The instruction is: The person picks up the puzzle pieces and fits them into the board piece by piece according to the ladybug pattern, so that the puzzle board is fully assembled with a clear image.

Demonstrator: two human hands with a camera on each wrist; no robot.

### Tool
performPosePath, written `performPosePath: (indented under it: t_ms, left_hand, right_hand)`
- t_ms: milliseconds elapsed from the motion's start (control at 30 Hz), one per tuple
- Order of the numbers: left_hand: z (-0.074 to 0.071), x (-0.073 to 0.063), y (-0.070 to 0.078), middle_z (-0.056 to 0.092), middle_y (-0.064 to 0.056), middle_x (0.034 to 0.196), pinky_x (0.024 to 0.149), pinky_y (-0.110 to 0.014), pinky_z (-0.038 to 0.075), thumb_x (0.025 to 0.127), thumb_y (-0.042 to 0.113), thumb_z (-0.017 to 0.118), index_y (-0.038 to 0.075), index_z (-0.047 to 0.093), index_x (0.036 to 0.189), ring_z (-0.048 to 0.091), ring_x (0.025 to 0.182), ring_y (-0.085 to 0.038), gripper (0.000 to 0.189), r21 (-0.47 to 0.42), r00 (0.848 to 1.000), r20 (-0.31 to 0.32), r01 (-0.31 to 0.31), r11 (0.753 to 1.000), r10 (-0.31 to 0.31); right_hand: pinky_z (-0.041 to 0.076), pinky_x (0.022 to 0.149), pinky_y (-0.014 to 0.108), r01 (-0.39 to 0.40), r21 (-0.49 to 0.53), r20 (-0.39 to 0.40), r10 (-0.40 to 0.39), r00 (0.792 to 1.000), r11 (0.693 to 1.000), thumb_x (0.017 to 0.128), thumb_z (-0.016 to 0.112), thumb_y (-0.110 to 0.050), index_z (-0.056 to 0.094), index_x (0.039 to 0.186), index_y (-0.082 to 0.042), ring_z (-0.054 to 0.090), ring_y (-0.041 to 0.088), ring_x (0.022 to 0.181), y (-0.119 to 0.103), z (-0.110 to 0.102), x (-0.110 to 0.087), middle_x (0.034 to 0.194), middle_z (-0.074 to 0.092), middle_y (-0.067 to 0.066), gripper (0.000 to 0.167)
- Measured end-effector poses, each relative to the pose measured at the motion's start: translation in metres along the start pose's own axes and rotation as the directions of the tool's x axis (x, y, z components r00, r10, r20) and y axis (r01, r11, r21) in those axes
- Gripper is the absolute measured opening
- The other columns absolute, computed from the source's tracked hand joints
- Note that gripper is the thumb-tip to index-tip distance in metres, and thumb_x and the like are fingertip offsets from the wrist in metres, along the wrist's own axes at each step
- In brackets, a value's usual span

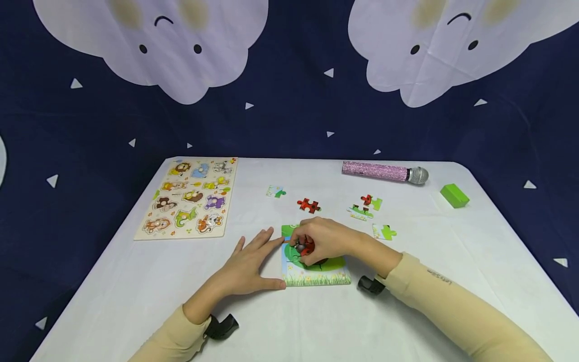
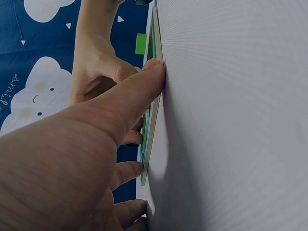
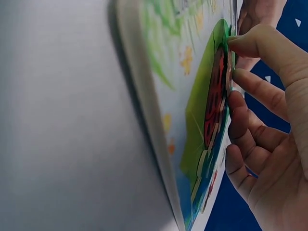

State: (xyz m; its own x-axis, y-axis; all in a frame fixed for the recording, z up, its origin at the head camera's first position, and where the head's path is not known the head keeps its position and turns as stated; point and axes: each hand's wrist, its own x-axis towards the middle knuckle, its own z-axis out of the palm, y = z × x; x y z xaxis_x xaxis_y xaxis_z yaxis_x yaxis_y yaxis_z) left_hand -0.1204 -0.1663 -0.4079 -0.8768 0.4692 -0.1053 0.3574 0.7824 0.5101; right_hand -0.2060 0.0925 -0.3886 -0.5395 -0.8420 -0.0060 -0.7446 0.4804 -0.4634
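A small puzzle board (image 1: 316,279) with a grassy lower border lies near the middle of the table. My right hand (image 1: 327,239) is over it, thumb and fingers pinching a puzzle piece (image 1: 295,253) with green on it at the left part of the picture. Next to those fingertips shows the red ladybug picture (image 3: 215,101), part of it hidden by the hand in the head view. My left hand (image 1: 249,266) lies spread at the board's left side, its thumb (image 2: 153,67) and index fingertip right at the board's edge.
Several loose puzzle pieces, among them a red piece (image 1: 309,205) and a green-white piece (image 1: 384,232), lie behind and right of the board. An animal puzzle board (image 1: 156,232) is at left. A pink microphone (image 1: 375,171) and a green block (image 1: 454,195) stand at back right.
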Motion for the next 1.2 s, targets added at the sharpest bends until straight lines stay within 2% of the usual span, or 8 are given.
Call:
performPosePath:
  t_ms: [700,1200]
  left_hand:
    - [0.0003,0.0006,0.001,0.022,-0.015,0.18,0.13,-0.077,0.006,0.084,0.06,0.086,0.018,0.04,0.167,0.019,0.168,-0.038,0.104,-0.002,1.0,0.004,0.002,1.0,-0.002]
    - [0.0004,0.0011,0.0006,0.022,-0.015,0.18,0.129,-0.077,0.007,0.084,0.061,0.086,0.019,0.04,0.167,0.02,0.168,-0.038,0.104,0.003,1.0,0.002,-0.001,1.0,0.001]
  right_hand:
    - [0.053,0.085,0.026,-0.03,0.0,0.048,0.03,0.998,1.0,0.091,0.086,-0.027,0.079,0.119,-0.019,0.06,0.007,0.09,-0.0038,-0.0026,-0.0027,0.104,0.069,-0.007,0.03]
    - [0.056,0.089,0.028,-0.018,0.003,0.038,0.018,0.999,1.0,0.092,0.087,-0.026,0.08,0.122,-0.016,0.065,0.008,0.095,-0.005,-0.0037,-0.0039,0.107,0.072,-0.005,0.033]
